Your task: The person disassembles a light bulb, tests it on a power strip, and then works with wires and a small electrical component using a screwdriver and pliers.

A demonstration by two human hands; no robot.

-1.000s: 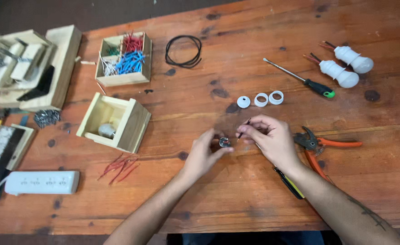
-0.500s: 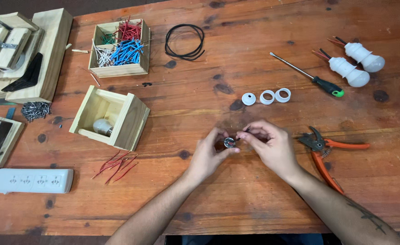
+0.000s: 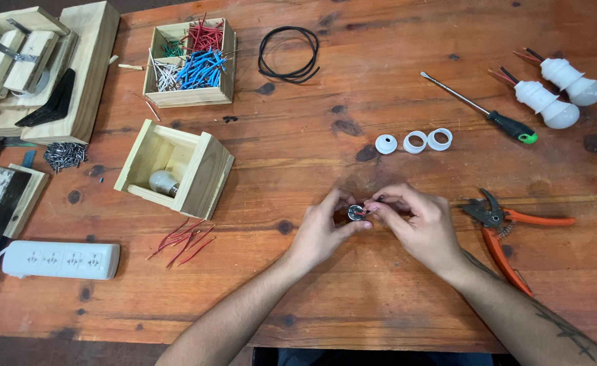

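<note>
Your left hand [image 3: 327, 229] pinches a small round metal fitting [image 3: 356, 212] between thumb and fingertips, raised just above the bench [image 3: 352, 305] at its near centre. Your right hand [image 3: 417, 224] is closed in a fine pinch on a short red wire [image 3: 366, 210] at the fitting's face; whether the wire is seated inside it is too small to tell. Holding the fitting on one side and the wire on the other keeps the part steady and its open face turned up toward you.

Three white plastic rings [image 3: 413, 141] lie in a row just beyond your hands, within easy reach. The orange-handled pliers [image 3: 508, 227] lie just to the right of your right hand, and a green-tipped screwdriver [image 3: 488, 112] and two white lamp holders [image 3: 556, 91] sit further back on that side. To the left, loose red wire offcuts [image 3: 180, 240] lie near an open wooden box holding a bulb [image 3: 176, 169]; a box of sorted coloured wires [image 3: 190, 61], a black cable coil [image 3: 288, 54] and a white power strip [image 3: 61, 259] stand well apart from the work.

Against the earlier frames, both hands keep the same grip in the same spot on the bench. The rings, pliers and screwdriver have not moved. Only the camera's aim has shifted.
</note>
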